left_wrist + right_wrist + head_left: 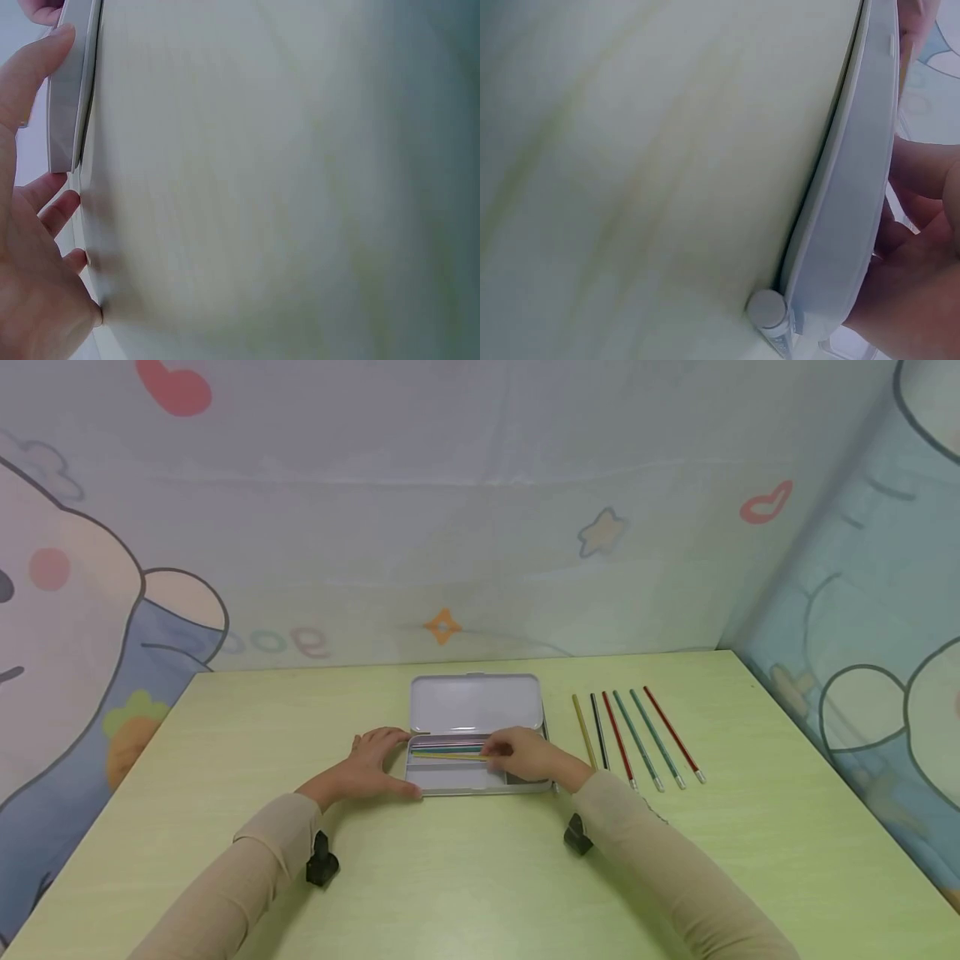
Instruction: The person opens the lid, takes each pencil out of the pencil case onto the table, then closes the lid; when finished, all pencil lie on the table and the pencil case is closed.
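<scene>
A pale metal pencil case lies on the table with its lid folded back. Inside, along the back of the tray, are several coloured pencils. My right hand reaches over the case's right half and pinches the right end of a yellow pencil, which lies along the tray. Spread around the case's left end, my left hand touches it, with the thumb on the front wall and the fingers by the left side.
Right of the case several pencils lie in a slanted row, including a black pencil and a red pencil. Another pencil's round end shows against the case's right side. A printed cloth hangs behind the table.
</scene>
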A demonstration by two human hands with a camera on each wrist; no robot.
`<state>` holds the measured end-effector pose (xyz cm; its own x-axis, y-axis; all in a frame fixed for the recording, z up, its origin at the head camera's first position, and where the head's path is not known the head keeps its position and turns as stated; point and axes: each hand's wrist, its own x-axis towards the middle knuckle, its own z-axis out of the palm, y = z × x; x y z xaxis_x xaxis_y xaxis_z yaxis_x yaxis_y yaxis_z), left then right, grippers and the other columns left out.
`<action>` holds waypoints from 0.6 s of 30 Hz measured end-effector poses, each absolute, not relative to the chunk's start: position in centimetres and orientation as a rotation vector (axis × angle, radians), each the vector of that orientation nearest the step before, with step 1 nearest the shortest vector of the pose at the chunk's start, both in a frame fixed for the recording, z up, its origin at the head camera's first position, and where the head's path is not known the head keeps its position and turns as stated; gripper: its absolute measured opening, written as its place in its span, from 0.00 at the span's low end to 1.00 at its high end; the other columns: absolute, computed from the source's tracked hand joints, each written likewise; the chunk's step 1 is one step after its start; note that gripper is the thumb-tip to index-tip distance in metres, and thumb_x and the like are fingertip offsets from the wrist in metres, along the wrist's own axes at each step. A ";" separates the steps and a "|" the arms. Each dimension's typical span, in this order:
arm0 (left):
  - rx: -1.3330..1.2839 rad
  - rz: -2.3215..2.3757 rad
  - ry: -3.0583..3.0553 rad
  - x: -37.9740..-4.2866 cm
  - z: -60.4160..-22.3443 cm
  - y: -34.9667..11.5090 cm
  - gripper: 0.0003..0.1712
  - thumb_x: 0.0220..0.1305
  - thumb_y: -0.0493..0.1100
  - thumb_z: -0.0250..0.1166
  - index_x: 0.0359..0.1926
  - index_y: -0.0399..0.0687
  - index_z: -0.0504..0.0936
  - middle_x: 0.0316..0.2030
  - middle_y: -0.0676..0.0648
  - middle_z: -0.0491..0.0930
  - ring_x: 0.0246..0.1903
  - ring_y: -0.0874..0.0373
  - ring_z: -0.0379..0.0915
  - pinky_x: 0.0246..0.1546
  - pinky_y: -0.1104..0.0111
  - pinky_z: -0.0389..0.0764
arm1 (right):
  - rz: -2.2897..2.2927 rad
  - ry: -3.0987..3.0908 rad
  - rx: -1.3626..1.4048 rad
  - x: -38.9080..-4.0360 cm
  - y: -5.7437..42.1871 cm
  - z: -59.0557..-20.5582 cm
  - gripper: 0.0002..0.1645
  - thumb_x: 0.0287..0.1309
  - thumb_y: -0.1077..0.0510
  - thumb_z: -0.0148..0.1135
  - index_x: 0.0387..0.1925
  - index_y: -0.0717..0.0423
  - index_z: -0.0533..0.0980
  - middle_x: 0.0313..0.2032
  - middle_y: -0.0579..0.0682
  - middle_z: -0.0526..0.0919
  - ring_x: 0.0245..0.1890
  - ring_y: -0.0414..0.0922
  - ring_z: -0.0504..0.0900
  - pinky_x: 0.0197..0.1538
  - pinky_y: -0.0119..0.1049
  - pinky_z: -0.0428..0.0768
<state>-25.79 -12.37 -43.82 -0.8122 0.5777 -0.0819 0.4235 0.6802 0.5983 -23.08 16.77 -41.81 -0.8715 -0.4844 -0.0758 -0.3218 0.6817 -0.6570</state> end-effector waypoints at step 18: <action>0.786 0.844 2.636 -25.8 -43.7 -12.4 0.55 0.44 0.60 0.76 0.67 0.39 0.63 0.68 0.35 0.59 0.69 0.31 0.41 0.65 0.34 0.34 | -1.025 2.768 -0.582 -23.0 19.0 -38.9 0.10 0.63 0.62 0.60 0.45 0.59 0.80 0.36 0.49 0.81 0.36 0.43 0.74 0.41 0.34 0.73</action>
<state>-25.76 -12.44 -43.67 -0.8185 0.5687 -0.0817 0.4153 0.6840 0.5997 -22.99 18.98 -38.94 -0.9165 -0.3999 0.0093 -0.3095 0.6941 -0.6499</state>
